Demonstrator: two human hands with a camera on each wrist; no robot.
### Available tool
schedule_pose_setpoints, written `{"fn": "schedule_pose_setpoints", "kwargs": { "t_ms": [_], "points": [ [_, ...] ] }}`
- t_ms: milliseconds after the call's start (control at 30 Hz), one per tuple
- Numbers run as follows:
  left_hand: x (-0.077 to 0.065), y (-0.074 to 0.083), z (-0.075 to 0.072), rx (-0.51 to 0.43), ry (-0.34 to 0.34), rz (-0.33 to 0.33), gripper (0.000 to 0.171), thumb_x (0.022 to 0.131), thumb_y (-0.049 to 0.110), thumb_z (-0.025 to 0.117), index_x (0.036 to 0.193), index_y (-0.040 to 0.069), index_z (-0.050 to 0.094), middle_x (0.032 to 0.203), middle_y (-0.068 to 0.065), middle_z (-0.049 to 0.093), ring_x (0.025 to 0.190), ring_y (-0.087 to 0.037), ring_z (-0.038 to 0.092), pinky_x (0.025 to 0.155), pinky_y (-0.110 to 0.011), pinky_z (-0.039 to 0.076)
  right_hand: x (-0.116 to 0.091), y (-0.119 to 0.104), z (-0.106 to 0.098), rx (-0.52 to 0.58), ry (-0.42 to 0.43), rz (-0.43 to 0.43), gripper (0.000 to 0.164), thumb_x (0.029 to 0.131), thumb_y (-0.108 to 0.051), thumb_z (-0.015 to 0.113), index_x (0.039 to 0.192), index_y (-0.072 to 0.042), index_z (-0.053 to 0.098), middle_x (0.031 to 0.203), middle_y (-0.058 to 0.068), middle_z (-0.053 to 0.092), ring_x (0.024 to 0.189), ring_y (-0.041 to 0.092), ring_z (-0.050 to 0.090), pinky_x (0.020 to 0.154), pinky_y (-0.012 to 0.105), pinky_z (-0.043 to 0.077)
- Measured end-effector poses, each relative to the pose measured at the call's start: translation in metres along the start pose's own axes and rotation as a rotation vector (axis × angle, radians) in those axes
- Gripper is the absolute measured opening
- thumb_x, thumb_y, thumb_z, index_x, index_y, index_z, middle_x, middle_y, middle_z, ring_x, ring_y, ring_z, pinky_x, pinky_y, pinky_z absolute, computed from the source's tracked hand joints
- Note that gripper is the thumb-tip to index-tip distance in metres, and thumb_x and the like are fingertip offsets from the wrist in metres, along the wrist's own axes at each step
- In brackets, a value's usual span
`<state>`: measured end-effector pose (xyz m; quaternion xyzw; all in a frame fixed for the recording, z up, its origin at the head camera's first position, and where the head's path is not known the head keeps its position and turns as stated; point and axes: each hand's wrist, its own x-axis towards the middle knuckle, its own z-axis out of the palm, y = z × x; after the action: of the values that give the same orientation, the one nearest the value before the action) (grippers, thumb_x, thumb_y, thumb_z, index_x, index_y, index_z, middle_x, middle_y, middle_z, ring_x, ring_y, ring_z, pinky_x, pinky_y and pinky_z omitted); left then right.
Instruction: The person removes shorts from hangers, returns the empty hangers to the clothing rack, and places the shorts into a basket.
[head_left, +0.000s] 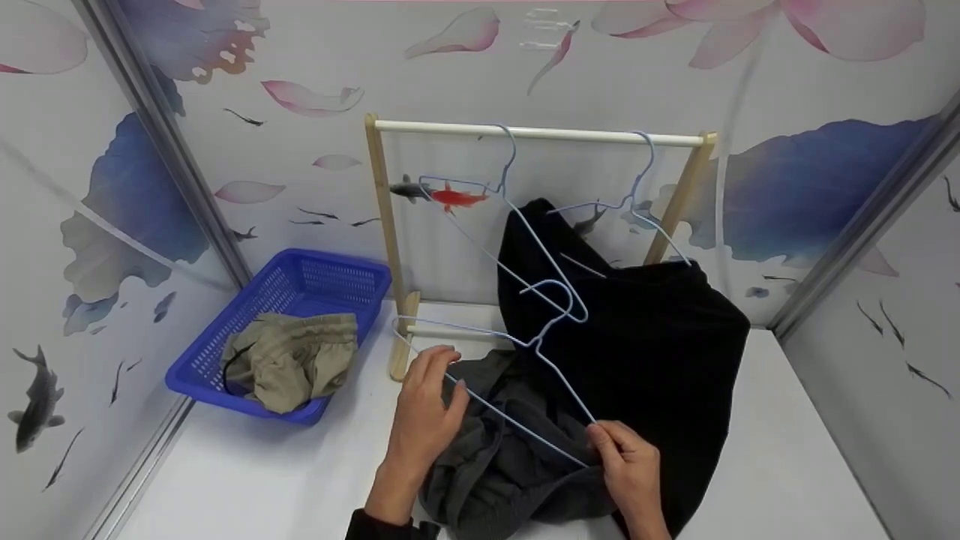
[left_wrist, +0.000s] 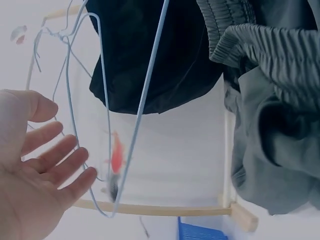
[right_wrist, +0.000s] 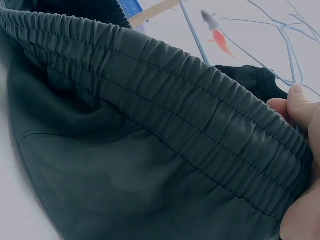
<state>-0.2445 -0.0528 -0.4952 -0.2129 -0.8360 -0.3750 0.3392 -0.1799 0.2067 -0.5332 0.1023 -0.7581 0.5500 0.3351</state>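
A light-blue wire hanger [head_left: 535,344] lies over dark grey elastic-waist pants [head_left: 487,480] in the head view, its hook pointing away from me. My right hand [head_left: 630,465] pinches the hanger's right corner together with the pants' waistband. The gathered waistband fills much of the right wrist view, with my right thumb [right_wrist: 298,102] pressed at its edge. By the hanger's left part is my left hand [head_left: 427,405], its fingers loosely extended. In the left wrist view that palm faces the hanger wires, and the pants hang at the right side.
A wooden rack with a white bar [head_left: 577,136] stands behind. One bare blue hanger [head_left: 546,244] hangs on it, and another holds a black garment [head_left: 637,360] that drapes down at the right. A blue basket [head_left: 334,277] with a khaki garment [head_left: 300,364] sits at left.
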Motion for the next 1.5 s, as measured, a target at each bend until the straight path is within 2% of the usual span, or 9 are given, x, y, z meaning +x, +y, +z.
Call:
{"fn": "schedule_pose_setpoints", "kwargs": {
  "t_ms": [167,300,433,567,700,867,1000,1233,1500],
  "points": [
    [0.007,0.003,0.0,0.093,0.014,0.08,0.037,0.081,0.007,0.069,0.118,0.002,0.064,0.124,-0.014,0.058,0.116,-0.029,0.053,0.098,-0.049,0.042,0.0,0.0,0.001,0.021,-0.018,-0.039,0.012,0.081,0.019,0.064,0.077,0.008,0.069,0.064,0.021,0.059,0.055,0.029,0.053,0.053,0.022,0.044],
    [0.011,0.003,0.001,0.139,-0.013,0.108,0.043,0.083,0.01,0.07,0.124,0.002,0.062,0.131,-0.016,0.056,0.125,-0.033,0.05,0.105,-0.059,0.034,0.001,0.0,0.001,0.056,-0.04,-0.037,0.012,0.08,0.019,0.065,0.076,0.009,0.07,0.063,0.022,0.059,0.054,0.03,0.053,0.052,0.023,0.044],
    [0.013,0.002,0.003,0.164,-0.034,0.113,0.044,0.084,0.01,0.071,0.127,0.003,0.061,0.133,-0.016,0.057,0.127,-0.036,0.05,0.105,-0.063,0.032,0.002,0.0,0.002,0.083,-0.087,-0.056,0.014,0.079,0.022,0.063,0.075,0.009,0.068,0.062,0.022,0.057,0.053,0.031,0.052,0.052,0.023,0.043],
    [0.013,0.001,0.005,0.173,-0.028,0.103,0.038,0.084,0.01,0.072,0.121,0.004,0.065,0.12,-0.012,0.063,0.119,-0.033,0.056,0.105,-0.067,0.028,0.001,0.0,0.003,0.098,-0.133,-0.092,0.015,0.077,0.024,0.063,0.073,0.009,0.066,0.061,0.021,0.056,0.053,0.03,0.052,0.052,0.023,0.043],
    [0.012,0.002,0.007,0.179,-0.026,0.091,0.021,0.085,0.015,0.073,0.105,0.009,0.071,0.096,-0.004,0.065,0.098,-0.026,0.06,0.102,-0.07,0.027,0.0,0.0,0.003,0.094,-0.141,-0.079,0.014,0.078,0.021,0.064,0.073,0.009,0.067,0.063,0.02,0.058,0.055,0.03,0.053,0.054,0.023,0.043],
    [0.011,0.004,0.006,0.127,-0.003,0.095,0.01,0.085,0.021,0.074,0.089,0.013,0.07,0.077,0.0,0.058,0.077,-0.021,0.057,0.093,-0.059,0.035,0.0,-0.001,0.001,0.091,-0.15,0.002,0.011,0.081,0.017,0.065,0.075,0.008,0.069,0.064,0.021,0.06,0.056,0.033,0.055,0.055,0.022,0.045],
    [0.01,0.005,0.005,0.052,0.044,0.11,0.011,0.079,0.02,0.076,0.081,0.014,0.067,0.07,0.002,0.054,0.068,-0.017,0.051,0.081,-0.05,0.032,0.0,-0.001,0.0,0.086,-0.136,0.023,0.01,0.081,0.014,0.067,0.075,0.007,0.07,0.063,0.019,0.061,0.056,0.03,0.056,0.055,0.022,0.046],
    [0.008,0.007,0.003,-0.002,0.075,0.115,0.012,0.076,0.018,0.077,0.078,0.014,0.067,0.064,0.003,0.049,0.064,-0.011,0.043,0.076,-0.047,0.028,-0.002,0.005,-0.002,0.106,-0.106,-0.006,0.01,0.078,0.015,0.07,0.078,0.006,0.071,0.064,0.018,0.063,0.057,0.024,0.06,0.057,0.022,0.049],
    [0.012,0.012,-0.005,-0.031,0.088,0.104,0.013,0.074,0.015,0.079,0.078,0.015,0.066,0.064,0.005,0.046,0.063,-0.011,0.04,0.078,-0.044,0.026,-0.002,0.005,-0.01,0.119,-0.089,0.082,0.005,0.082,0.011,0.069,0.081,0.006,0.072,0.067,0.02,0.065,0.058,0.031,0.062,0.057,0.02,0.051]
  ]
}}
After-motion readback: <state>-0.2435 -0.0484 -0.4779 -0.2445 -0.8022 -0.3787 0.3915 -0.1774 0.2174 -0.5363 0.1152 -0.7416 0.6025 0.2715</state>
